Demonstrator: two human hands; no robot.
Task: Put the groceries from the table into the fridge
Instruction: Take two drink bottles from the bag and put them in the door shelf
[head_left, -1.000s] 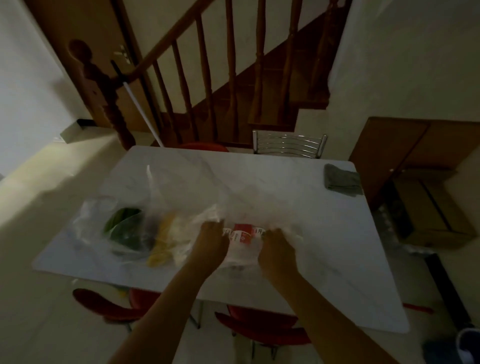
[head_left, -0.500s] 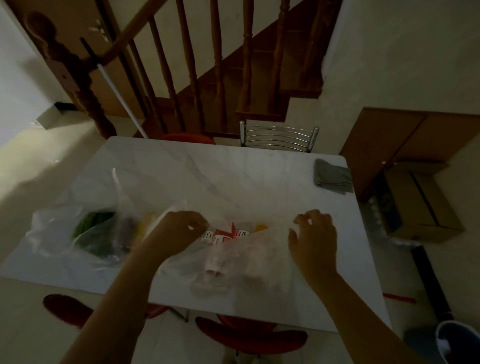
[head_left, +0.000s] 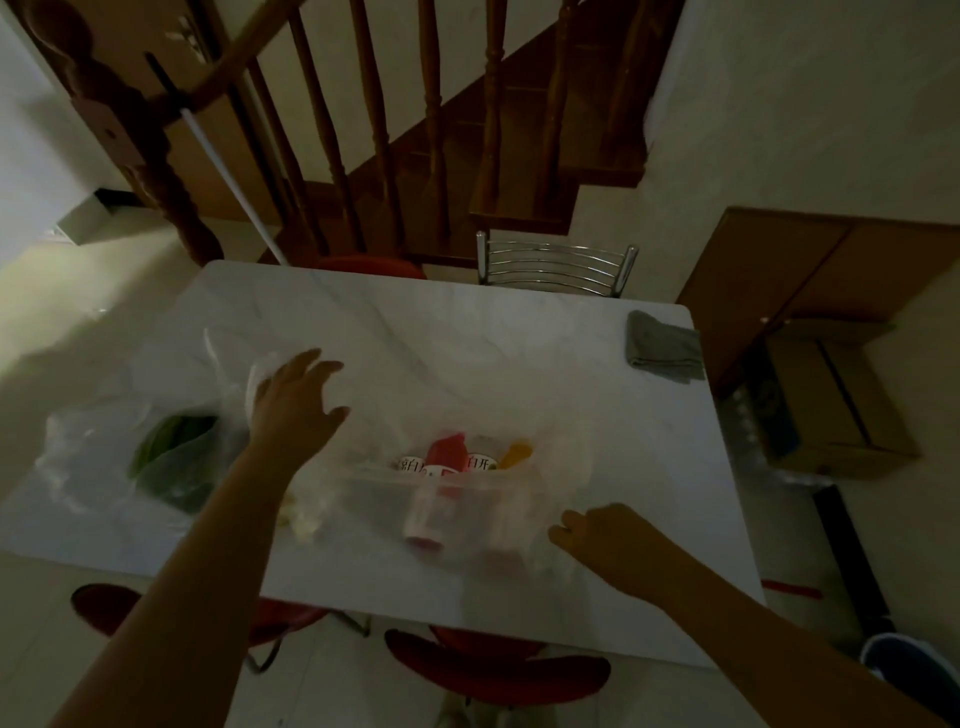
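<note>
On the white marble table (head_left: 467, 338) lies a clear plastic bag (head_left: 467, 499) with bottles inside: red caps, a yellow cap and labelled bodies. A second clear bag (head_left: 171, 462) at the left holds green vegetables. My left hand (head_left: 296, 405) hovers with fingers spread between the two bags, at the upright handle of the left bag; whether it touches the plastic is unclear. My right hand (head_left: 608, 540) lies low at the right edge of the bottle bag, its fingers loosely curled; they hold nothing that I can see.
A folded grey cloth (head_left: 662, 345) lies at the table's far right corner. Red chairs (head_left: 493, 670) stand under the near edge, a metal-backed chair (head_left: 556, 262) at the far side. A cardboard box (head_left: 831, 405) and wooden cabinet stand right; a staircase rises behind.
Both hands have let go of the bottle bag and parted. The left hand moved up and left toward the vegetable bag; the right hand dropped toward the near right. The bag sagged open.
</note>
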